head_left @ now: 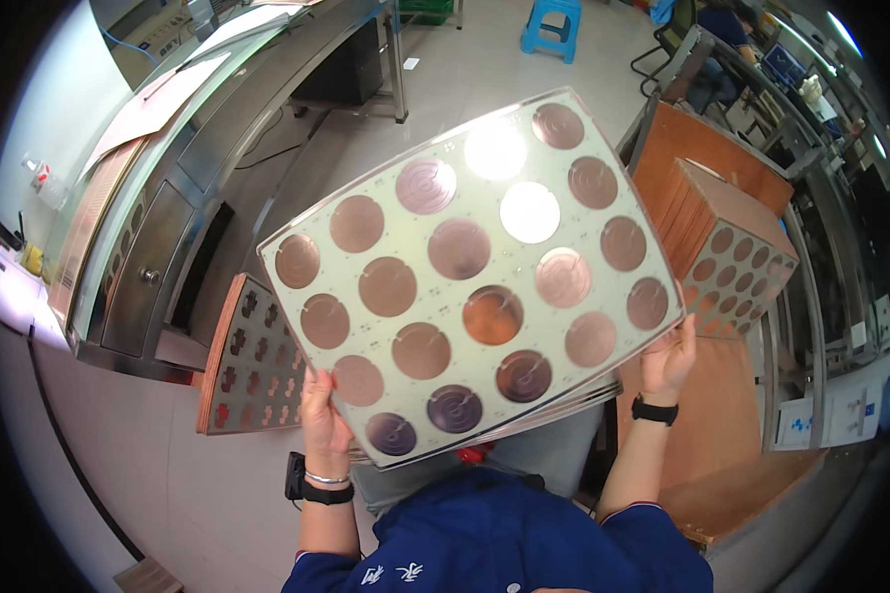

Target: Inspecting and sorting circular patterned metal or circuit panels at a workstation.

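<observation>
A large pale circuit board panel [509, 259] with rows of round copper discs is tilted up in front of me. My left hand [324, 410] is closed on its lower left edge, thumb on the face. At the lower right corner my right hand [668, 358] grips the edge, with most of its fingers behind the panel. Light glares white off two discs near the upper edge. Below it, the edges of more stacked panels [574, 403] show over my lap, mostly hidden.
On the left, panels with cross-shaped copper patches [257, 361] lean near a metal desk [148, 262]. To the right, a stack of disc-patterned panels [732, 262] rests on a brown wooden stand [707, 425]. A blue stool [552, 30] and a seated person [717, 74] are farther off.
</observation>
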The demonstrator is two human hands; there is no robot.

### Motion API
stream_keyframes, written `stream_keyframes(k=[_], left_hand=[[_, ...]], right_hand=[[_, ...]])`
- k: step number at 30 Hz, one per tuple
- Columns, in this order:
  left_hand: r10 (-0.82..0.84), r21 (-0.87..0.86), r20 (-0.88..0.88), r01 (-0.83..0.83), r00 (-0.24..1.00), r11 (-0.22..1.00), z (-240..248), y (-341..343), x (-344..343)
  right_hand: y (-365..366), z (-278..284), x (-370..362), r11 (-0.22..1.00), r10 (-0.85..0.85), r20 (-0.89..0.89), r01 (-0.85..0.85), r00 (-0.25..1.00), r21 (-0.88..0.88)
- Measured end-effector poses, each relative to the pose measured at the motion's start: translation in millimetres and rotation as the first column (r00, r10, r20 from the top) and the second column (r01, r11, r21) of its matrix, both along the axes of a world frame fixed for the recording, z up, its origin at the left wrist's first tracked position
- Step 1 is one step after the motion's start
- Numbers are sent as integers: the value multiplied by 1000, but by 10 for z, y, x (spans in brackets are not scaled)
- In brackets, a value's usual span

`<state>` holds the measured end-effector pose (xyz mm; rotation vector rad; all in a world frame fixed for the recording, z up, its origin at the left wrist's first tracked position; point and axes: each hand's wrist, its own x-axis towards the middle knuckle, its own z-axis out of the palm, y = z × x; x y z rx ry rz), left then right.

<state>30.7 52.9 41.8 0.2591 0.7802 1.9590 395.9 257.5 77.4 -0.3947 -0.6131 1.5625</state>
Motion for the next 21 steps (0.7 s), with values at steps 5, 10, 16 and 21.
stream_keyframes(k=[5,10,16,21], left_hand=[[145,-121,-176,-167,974,978,-20,-89,-152],[193,-242,-274,-261,942,935,49,-126,-203],[154,-240,-325,-239,933,941,-57,-245,-334],[159,-247,-414,-279,896,928,-48,-319,-380]], right_hand=[[-42,1,178,995,100,307,-94,946,-34],[1,23,62,961,163,637,-268,754,71],[-46,5,-35,954,283,515,-292,809,-66],[-62,20,-67,955,254,615,-295,747,-36]])
